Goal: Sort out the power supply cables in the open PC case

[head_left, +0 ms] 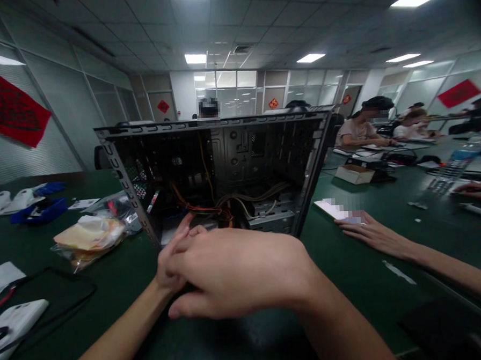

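Observation:
An open computer case (pixel 121 170) lies on its side or stands before me, its bare inside facing me. Loose cables (pixel 213 207) in orange, black and white run along its lower part. My left hand (pixel 170 264) is at the case's lower left front, one finger stretched into the opening beside the cables. In front of it crosses my right hand (pixel 245 271), palm down, its fingers reaching over my left hand and its thumb held apart. Nothing shows in either hand, though the right hand hides part of the left.
A clear bag of parts (pixel 92 236) and a blue tray (pixel 38 212) are on the green table (pixel 217 353) at left. Another person's hand (pixel 372 232) rests at right by a phone-like device (pixel 326 209). A cardboard box (pixel 355 175) stands beyond.

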